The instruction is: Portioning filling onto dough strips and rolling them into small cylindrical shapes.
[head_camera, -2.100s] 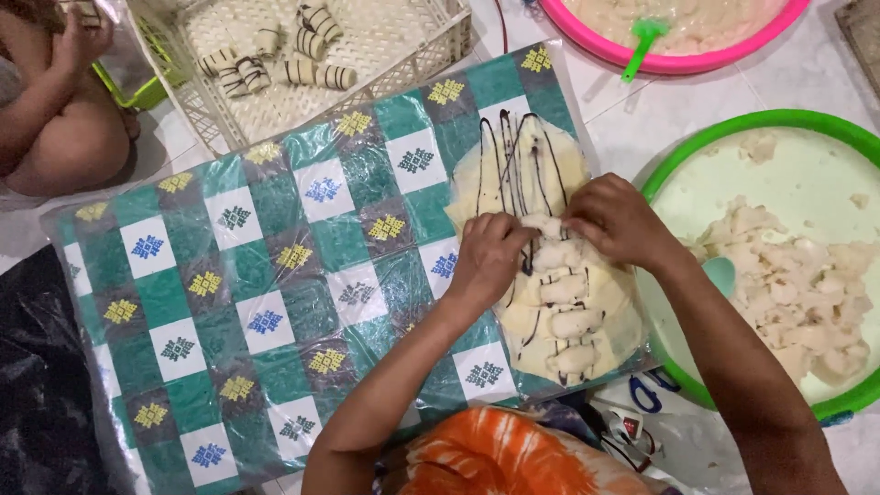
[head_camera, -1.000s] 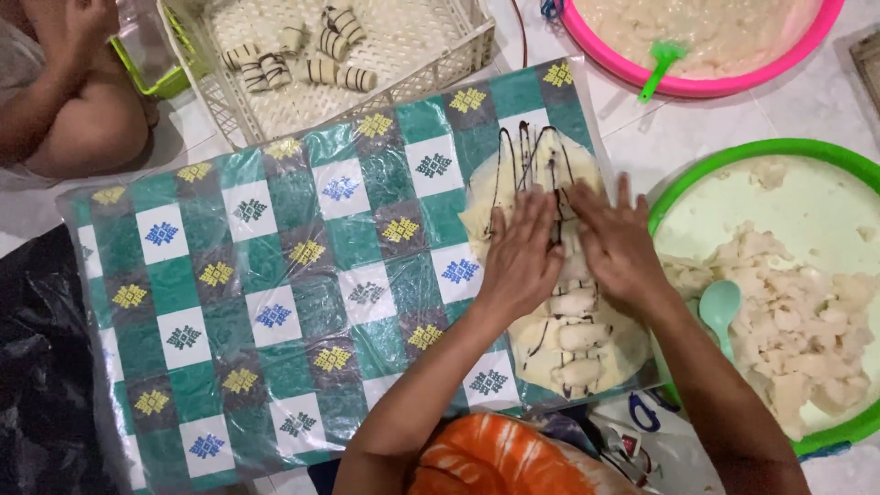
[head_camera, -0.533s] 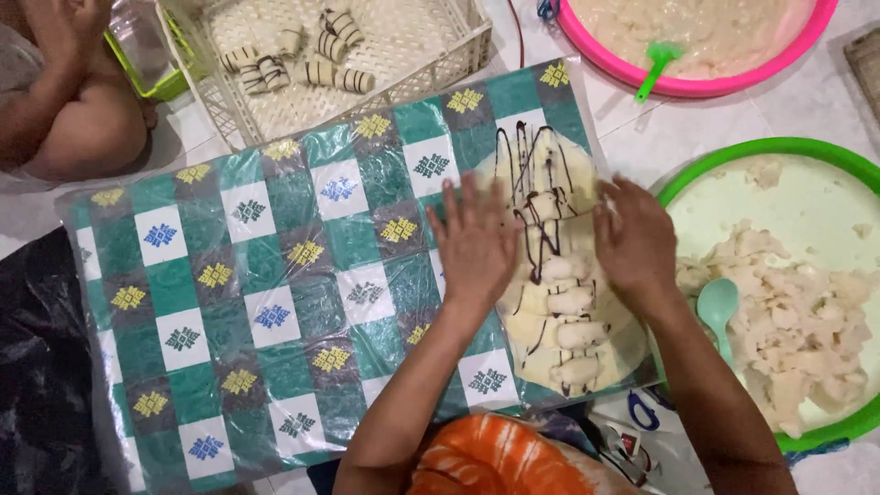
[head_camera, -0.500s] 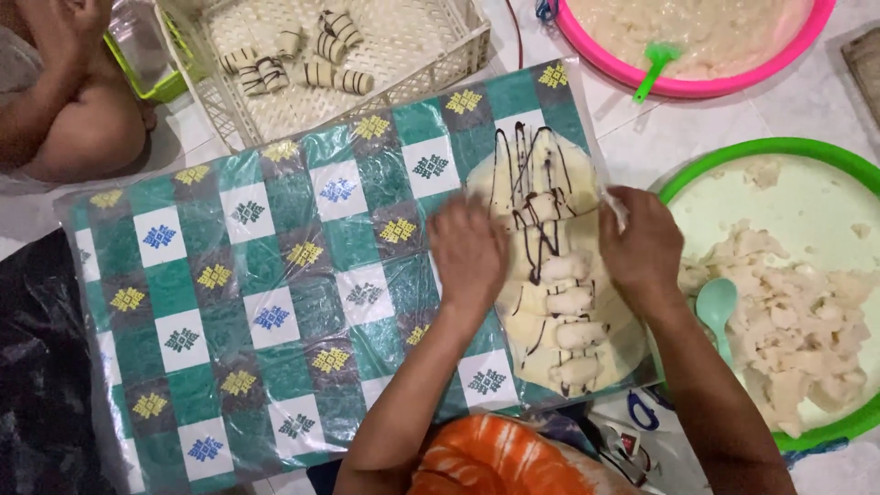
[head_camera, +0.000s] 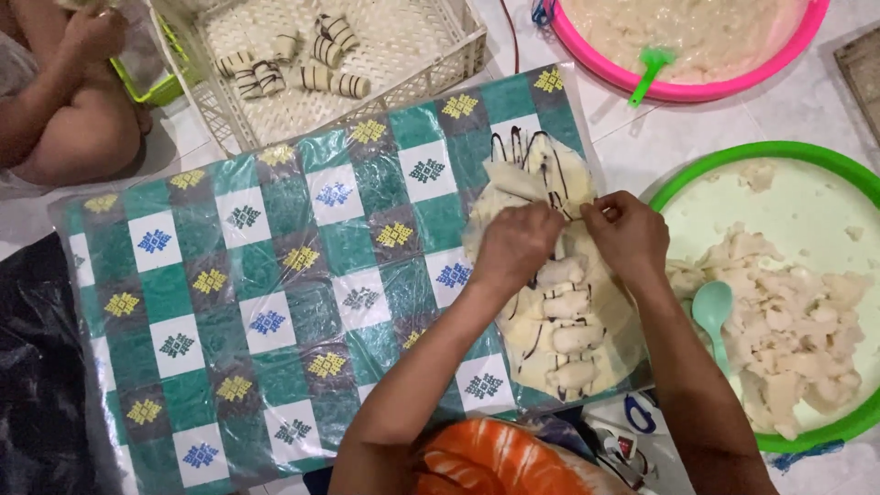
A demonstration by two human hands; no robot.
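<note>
A pale dough sheet (head_camera: 541,174) with dark chocolate stripes lies on the right part of a green checked, plastic-covered mat (head_camera: 275,302). My left hand (head_camera: 515,246) and my right hand (head_camera: 628,235) pinch the far flap of this sheet, which is folded toward me. Below my hands lie several rolled dough pieces (head_camera: 573,335) in a row on the same sheet. Both hands grip the dough with closed fingers.
A white lattice basket (head_camera: 412,46) at the back holds several striped rolls. A green basin (head_camera: 683,179) at right holds pale chunks and a teal spoon (head_camera: 713,310). A pink basin (head_camera: 678,87) holds batter. Another person's arm (head_camera: 64,110) rests at far left.
My hands rolled a piece with flat palms, then moved up the sheet. Now they have lifted and folded its far edge toward me.
</note>
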